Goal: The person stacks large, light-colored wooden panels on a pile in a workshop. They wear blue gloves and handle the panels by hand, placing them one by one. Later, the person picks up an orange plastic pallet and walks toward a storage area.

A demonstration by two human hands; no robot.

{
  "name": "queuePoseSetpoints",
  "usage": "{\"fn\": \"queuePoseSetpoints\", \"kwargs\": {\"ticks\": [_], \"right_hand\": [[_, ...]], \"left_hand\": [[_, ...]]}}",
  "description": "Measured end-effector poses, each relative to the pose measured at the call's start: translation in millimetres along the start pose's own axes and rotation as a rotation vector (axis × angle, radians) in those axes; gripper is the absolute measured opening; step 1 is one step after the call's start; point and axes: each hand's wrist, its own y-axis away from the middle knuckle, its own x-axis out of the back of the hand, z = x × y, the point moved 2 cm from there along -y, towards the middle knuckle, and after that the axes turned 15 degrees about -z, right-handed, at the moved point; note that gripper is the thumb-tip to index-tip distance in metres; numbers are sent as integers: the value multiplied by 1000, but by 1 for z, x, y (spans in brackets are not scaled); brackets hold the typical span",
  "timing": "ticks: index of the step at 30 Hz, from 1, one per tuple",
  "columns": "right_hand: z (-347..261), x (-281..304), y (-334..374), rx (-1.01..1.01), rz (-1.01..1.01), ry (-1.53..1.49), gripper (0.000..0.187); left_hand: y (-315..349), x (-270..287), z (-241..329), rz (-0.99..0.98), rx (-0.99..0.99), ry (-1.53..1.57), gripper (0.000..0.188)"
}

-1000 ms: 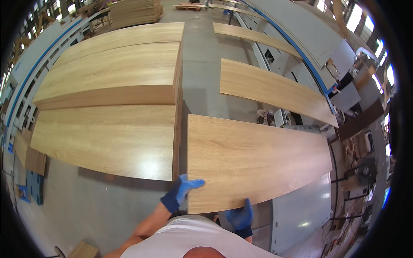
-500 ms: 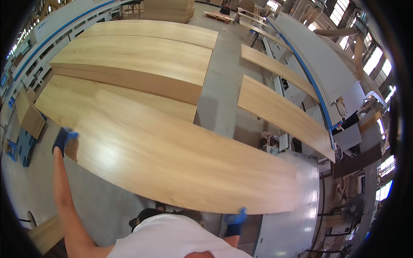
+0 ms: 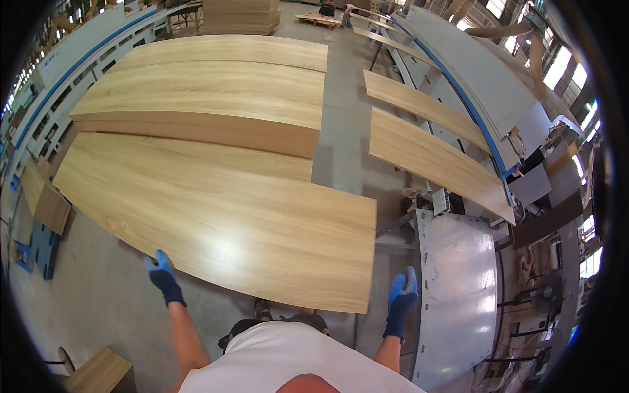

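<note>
Pale wood-grain covers the wide panel (image 3: pixel 249 216), which lies flat in front of me, its far left portion against the brown side of a taller stack (image 3: pixel 209 88) and its right end reaching out past that stack. From my remote seat I see 2 gloved hands at its near side. The left hand (image 3: pixel 162 274), in a blue glove with a darker cuff, is just beside the panel's curved near edge; its grip looks released, fingers apart, though I cannot tell whether a fingertip touches the wood. The right hand (image 3: pixel 401 298) stands clear of the panel's right end, its grip also released, fingers pointing up and holding nothing.

Just right of that hand I have a shiny metal bench (image 3: pixel 455 295). Beyond it, 2 narrower wood-grain boards (image 3: pixel 439 160) slant along a grey machine with a blue rail (image 3: pixel 465 98). On my left, a brown block (image 3: pixel 46 196) stands above a blue support (image 3: pixel 44 249). Farther out I make out a pile of brown boards (image 3: pixel 239 16), a reddish pallet (image 3: pixel 319 20) and, at far right, a dark fan (image 3: pixel 545 295).
</note>
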Motion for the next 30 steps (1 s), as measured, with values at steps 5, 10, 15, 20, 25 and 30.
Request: {"fn": "queuePoseSetpoints", "kwargs": {"ticks": [5, 10, 15, 20, 25, 30], "right_hand": [[23, -98, -14, -157, -681, -691, 27], [-102, -171, -7, -130, -823, -852, 36], [-128, -211, -50, 147, -894, -530, 39], [-148, -228, -60, 163, -860, -381, 46], [-126, -245, -62, 190, -869, -254, 52], [-137, -236, -65, 358, -801, -61, 60]], "left_hand": [[-17, -34, -16, 162, -162, 212, 56], [-80, -8, -26, 190, -223, 122, 56], [-128, -12, 1, 174, -124, 18, 56], [-156, -1, -16, 315, -73, -113, 58], [-167, -7, -25, 291, 1, -164, 58], [-183, 0, -37, 319, 31, -217, 63]]}}
